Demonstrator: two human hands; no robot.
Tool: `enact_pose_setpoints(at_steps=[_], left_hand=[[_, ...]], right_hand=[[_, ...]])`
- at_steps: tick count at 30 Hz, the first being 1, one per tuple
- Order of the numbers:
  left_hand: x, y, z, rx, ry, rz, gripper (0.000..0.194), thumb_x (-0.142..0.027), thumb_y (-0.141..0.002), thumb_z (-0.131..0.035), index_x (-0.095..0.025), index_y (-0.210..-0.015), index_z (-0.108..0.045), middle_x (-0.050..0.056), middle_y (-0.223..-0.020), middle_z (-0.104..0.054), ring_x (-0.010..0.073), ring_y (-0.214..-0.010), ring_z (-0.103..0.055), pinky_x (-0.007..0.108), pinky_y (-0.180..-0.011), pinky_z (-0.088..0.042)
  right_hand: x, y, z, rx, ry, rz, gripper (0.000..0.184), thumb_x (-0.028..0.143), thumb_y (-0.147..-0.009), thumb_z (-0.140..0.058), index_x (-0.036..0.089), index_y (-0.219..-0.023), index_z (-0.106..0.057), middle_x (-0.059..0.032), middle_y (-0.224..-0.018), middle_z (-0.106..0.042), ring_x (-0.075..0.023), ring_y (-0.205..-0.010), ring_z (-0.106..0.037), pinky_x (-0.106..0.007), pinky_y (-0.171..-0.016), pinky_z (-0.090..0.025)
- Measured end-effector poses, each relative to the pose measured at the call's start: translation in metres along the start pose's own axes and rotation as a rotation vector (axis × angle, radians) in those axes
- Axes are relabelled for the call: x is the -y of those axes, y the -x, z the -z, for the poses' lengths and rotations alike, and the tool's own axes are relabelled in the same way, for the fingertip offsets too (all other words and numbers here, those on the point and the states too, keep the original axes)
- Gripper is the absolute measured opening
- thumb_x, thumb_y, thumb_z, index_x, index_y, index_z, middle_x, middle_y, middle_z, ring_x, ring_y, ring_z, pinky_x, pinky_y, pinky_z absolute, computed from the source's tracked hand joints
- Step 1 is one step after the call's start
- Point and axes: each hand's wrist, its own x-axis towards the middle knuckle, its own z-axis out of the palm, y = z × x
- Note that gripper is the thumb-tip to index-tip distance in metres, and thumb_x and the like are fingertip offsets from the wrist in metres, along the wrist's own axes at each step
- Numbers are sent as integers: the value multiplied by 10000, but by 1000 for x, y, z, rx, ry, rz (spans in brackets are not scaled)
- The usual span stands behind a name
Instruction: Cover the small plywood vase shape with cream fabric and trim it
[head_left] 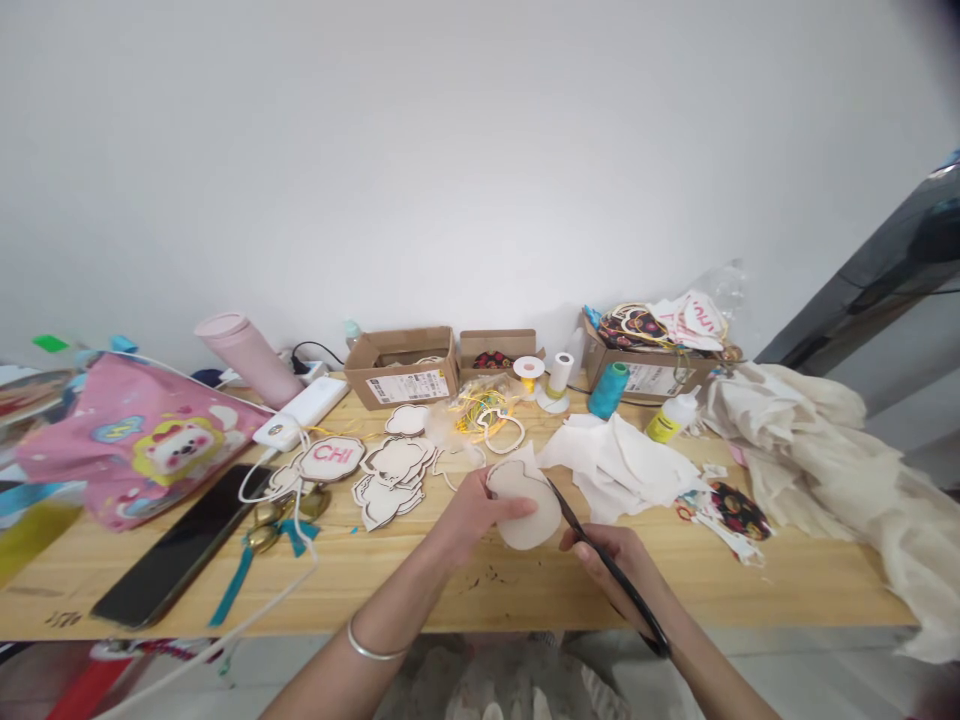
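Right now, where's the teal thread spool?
Head view, right of centre: the teal thread spool stands just in front of the right-hand cardboard box, between the white roll and the yellow-labelled bottle.

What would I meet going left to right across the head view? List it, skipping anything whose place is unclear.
Pink tumbler → leftmost cardboard box → rounded off-white piece → teal thread cone → yellow-labelled squeeze bottle → cream fabric

A pink tumbler (248,358) leans at the far left, beside a white power bank (301,413). Nearer lie a black smartphone (182,548) and a pink cartoon-print bag (142,437), the bag farther left.
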Motion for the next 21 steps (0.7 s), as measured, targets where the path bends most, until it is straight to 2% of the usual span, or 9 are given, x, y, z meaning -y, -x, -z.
enact_pose_setpoints(at_steps=[6,11,17,21], left_hand=[[-1,-1,2,29,-8,-24,345,-212,-504,-753,-137,-824,-648,37,-747,-679,152,-650,-599,229,-590,-451],[-2,-2,5,55,-43,-35,344,-217,-501,-752,-126,-817,-652,47,-749,-682,162,-654,-606,235,-596,-454],[-4,-2,2,22,-21,-52,451,-189,-492,-754,-136,-917,-612,61,-845,-675,181,-729,-611,254,-634,-469],[-1,-2,1,-2,2,-32,448,-188,-496,-753,-132,-917,-612,59,-828,-679,188,-726,-616,258,-633,-472]], right_hand=[[-7,-1,0,1,8,-6,488,582,-748,-364,146,-611,-538,16,-522,-357,-102,-511,-318,-218,-457,-238],[-12,-5,7,76,28,-42,447,549,-728,-420,150,-537,-481,31,-509,-283,-86,-501,-262,-218,-449,-185],[-8,-5,8,89,15,-91,448,554,-708,-433,153,-509,-444,39,-514,-246,-78,-491,-231,-218,-447,-159],[-10,-4,7,66,34,-75,457,562,-700,-433,154,-494,-461,42,-493,-263,-80,-481,-250,-215,-441,-181]])
